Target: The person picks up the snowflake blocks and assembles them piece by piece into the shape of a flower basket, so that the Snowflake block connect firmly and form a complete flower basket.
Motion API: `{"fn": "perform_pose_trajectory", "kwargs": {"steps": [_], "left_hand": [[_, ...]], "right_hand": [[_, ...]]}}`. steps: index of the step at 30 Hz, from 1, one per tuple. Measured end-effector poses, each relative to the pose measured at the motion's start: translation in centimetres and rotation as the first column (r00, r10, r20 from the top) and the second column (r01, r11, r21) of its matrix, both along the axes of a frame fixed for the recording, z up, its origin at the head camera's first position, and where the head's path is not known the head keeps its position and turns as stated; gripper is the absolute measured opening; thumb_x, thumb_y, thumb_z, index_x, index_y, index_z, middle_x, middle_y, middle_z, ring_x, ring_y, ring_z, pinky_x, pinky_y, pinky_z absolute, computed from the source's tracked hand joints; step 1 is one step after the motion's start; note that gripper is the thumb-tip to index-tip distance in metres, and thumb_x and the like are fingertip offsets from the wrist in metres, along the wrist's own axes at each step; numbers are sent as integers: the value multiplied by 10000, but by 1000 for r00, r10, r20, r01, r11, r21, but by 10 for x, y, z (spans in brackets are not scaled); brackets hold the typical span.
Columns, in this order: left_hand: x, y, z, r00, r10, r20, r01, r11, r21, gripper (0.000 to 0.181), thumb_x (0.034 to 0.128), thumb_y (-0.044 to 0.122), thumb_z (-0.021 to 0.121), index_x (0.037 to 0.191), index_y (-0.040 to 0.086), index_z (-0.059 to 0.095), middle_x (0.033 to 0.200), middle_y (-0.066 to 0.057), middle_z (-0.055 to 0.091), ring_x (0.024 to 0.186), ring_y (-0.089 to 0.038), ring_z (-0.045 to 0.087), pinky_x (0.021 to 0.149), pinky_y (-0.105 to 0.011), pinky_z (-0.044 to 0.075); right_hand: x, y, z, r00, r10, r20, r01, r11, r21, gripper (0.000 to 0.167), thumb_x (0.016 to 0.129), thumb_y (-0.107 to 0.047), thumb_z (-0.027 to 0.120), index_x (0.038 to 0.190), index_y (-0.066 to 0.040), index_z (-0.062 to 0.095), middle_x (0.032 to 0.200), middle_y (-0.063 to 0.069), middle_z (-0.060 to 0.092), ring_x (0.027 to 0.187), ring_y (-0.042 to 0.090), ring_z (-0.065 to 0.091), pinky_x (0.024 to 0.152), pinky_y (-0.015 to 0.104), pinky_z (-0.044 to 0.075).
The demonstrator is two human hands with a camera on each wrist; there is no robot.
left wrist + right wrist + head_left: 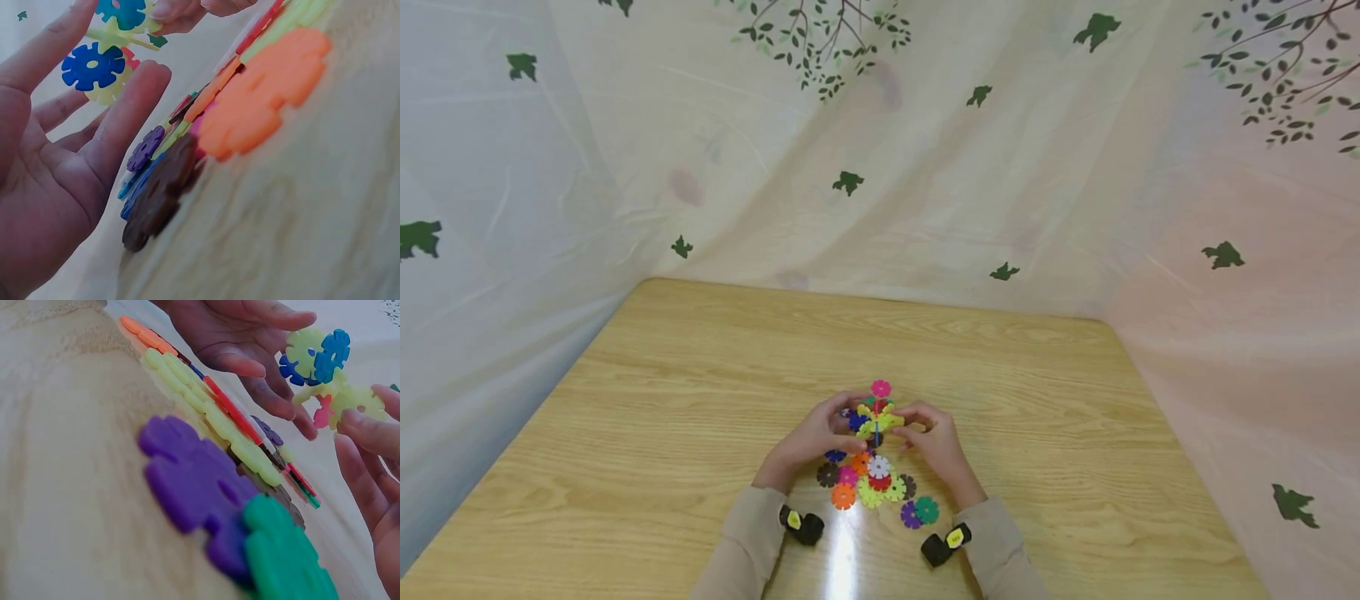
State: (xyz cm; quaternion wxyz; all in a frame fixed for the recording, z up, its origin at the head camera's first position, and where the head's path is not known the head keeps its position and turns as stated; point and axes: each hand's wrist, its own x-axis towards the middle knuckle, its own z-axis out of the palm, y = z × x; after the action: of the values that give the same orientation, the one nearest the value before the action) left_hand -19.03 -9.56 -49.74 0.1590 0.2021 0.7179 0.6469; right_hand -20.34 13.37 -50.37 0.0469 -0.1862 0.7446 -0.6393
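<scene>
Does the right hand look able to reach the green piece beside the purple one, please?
Probably yes: the green piece lies uncovered, though the right hand must first release the yellow piece it pinches.

Left sleeve (747, 537) and right sleeve (1000, 546), bottom middle of the head view, are beige and kinda creased. Each cuff (766, 505) has got a black strap (784, 514), chunky black block (809, 530) and yellow patch (794, 520), its marking too tiny to read. Left hand (808, 433) and right hand (942, 442): both bare.
</scene>
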Motion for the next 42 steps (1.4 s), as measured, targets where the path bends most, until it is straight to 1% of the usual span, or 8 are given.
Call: {"fn": "perform_pose_trajectory", "kwargs": {"steps": [7, 15, 21, 26, 30, 36, 39, 42], "left_hand": [[1, -1, -2, 995, -31, -95, 29, 999, -23, 747, 844, 51, 722, 1476, 0, 329, 1510, -216, 361, 1341, -444, 404, 1087, -542, 411], [4, -2, 0, 998, -11, -59, 9, 999, -32, 736, 828, 73, 747, 1456, 12, 366, 1487, -220, 373, 1265, -446, 484, 969, -440, 525], [3, -15, 1, 994, 87, -60, -88, 996, -17, 767, 807, 76, 766, 1462, 58, 367, 1483, -167, 372, 1255, -432, 486, 1004, -449, 492], [1, -25, 0, 983, 160, -90, -162, 987, -20, 779, 790, 104, 783, 1456, 85, 379, 1466, -150, 369, 1297, -475, 435, 1058, -517, 450], [1, -28, 1, 980, 173, -102, -176, 984, -28, 794, 788, 115, 787, 1461, 69, 370, 1466, -161, 366, 1294, -488, 441, 1051, -519, 456], [3, -27, 3, 979, 178, -103, -183, 982, -42, 804, 787, 108, 784, 1467, 55, 357, 1470, -170, 366, 1306, -476, 436, 1071, -522, 437], [4, -25, 2, 980, 174, -92, -179, 983, -47, 806, 791, 108, 779, 1473, 72, 351, 1481, -166, 356, 1308, -483, 430, 1058, -512, 453], [5, -23, 1, 982, 177, -68, -181, 982, -55, 811, 790, 106, 778, 1478, 96, 350, 1484, -151, 354, 1307, -483, 429, 1039, -491, 475]], "right_hand": [[-2, 2, -1, 999, 36, 16, -36, 999, 17, 227, 873, 33, 655, 1099, 55, 667, 1050, 242, 651, 780, 67, 652, 621, 309, 612], [-3, 1, -3, 998, 8, 65, -10, 999, 36, 302, 852, 40, 677, 1151, 43, 631, 1121, 256, 633, 840, 28, 631, 654, 292, 614], [-6, 0, -7, 999, -15, 33, 11, 993, 120, 245, 838, -38, 720, 1077, -10, 672, 1040, 187, 681, 867, 48, 631, 685, 253, 600], [-7, 4, -9, 987, 161, -20, -151, 958, 243, 223, 844, -147, 736, 1048, -61, 708, 1020, 123, 708, 890, 64, 642, 798, 202, 563], [-7, 9, -7, 947, 320, -26, -295, 898, 326, 249, 844, -195, 750, 1072, -101, 722, 1046, 78, 691, 907, 75, 620, 816, 215, 552], [-7, 12, -2, 896, 441, -53, -370, 808, 459, 288, 821, -280, 775, 1081, -165, 730, 1095, 19, 634, 896, 42, 540, 732, 195, 540], [-6, 13, -1, 892, 448, -54, -378, 807, 453, 267, 825, -271, 771, 1057, -146, 729, 1066, 30, 627, 881, 44, 538, 725, 202, 542], [-5, 14, -5, 922, 385, -27, -344, 851, 397, 222, 838, -227, 756, 1028, -116, 720, 1001, 45, 654, 846, 44, 568, 736, 206, 543]]}}
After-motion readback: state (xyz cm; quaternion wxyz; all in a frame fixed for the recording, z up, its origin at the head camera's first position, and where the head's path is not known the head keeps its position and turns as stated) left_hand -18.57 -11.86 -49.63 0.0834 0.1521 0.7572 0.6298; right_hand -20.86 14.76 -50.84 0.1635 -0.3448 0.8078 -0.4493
